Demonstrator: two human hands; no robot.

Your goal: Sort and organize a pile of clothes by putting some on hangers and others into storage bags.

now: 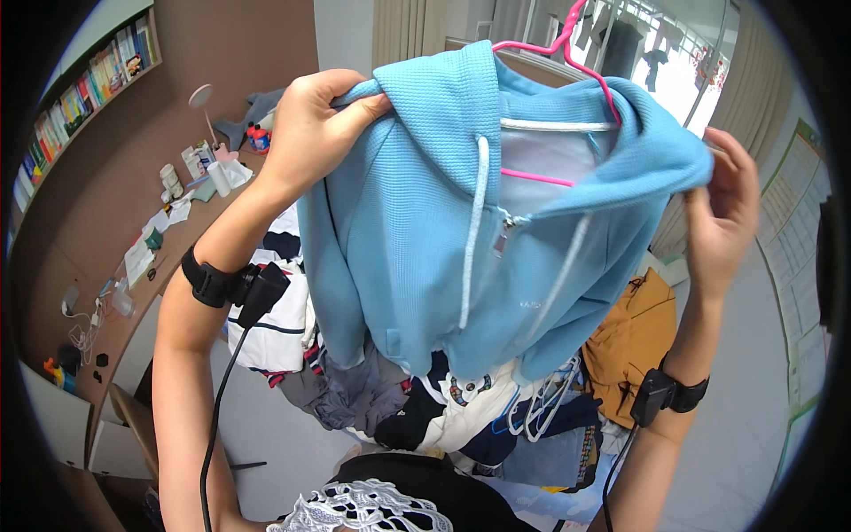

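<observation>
A light blue zip hoodie [408, 222] hangs in front of me on a pink hanger [567, 40], whose bar also shows inside the neck opening. White drawstrings and a zip pull dangle at its front. My left hand [315, 129] pinches the hoodie's fabric at the left shoulder, beside the hood. On the other side my right hand [727, 204] grips the edge of the hood, its thumb against the cloth and some fingers raised. What holds up the hanger's hook lies outside the view.
Below the hoodie lies a heap of clothes, with a mustard brown garment [629, 346], a white garment [275, 319] and loose white hangers [545, 408]. At left stands a desk [168, 257] with small items, under a bookshelf [89, 89]. Curtains and a glass door are behind.
</observation>
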